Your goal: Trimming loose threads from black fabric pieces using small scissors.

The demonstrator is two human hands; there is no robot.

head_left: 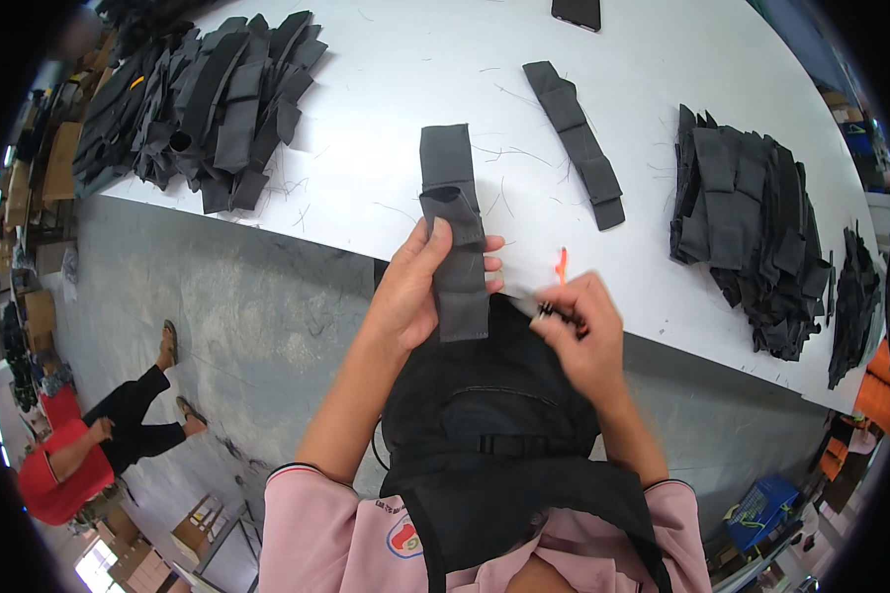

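Observation:
My left hand is closed around a dark grey fabric strip, thumb on its front and fingertips showing past its right edge. The strip stands lengthwise over the table's near edge, and a loop-like fold gapes near its upper part. In my right hand, slightly blurred, is a pair of small thread snips with metal blades and dark handles. Their blades point left toward the strip, apart from it. A small orange piece shows just above my right hand; whether it belongs to the snips I cannot tell.
Another dark strip lies on the white table among loose threads. Heaps of similar strips sit at left and right. A phone rests at the far edge. A person in red is on the left.

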